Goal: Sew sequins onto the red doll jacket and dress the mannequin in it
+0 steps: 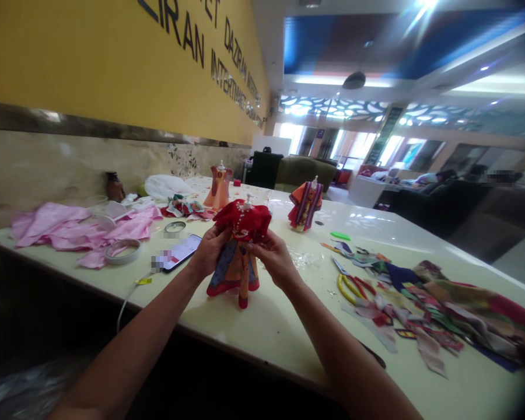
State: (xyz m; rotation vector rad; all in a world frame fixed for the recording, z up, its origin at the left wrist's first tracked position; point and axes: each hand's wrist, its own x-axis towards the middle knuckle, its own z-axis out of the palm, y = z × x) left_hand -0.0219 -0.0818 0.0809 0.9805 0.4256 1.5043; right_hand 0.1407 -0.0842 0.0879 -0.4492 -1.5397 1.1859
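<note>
A small dressed doll form [240,265] stands upright on the table in front of me. It wears a red top with a string of white beads down the front, over a blue and orange skirt with a red hem. My left hand [214,248] pinches the red top [244,217] at its left edge. On the other side, my right hand [273,256] has its thumb and fingers closed on the top's lower right edge, by the waist. Some fingertips are hidden behind the cloth.
Left of the doll are a phone [179,254] with a cable, tape [123,252] and pink cloth [48,224]. Two more dressed forms, one orange [219,188] and one striped [305,205], stand behind. Scissors [352,286] and fabric scraps [415,303] lie right, near my forearm.
</note>
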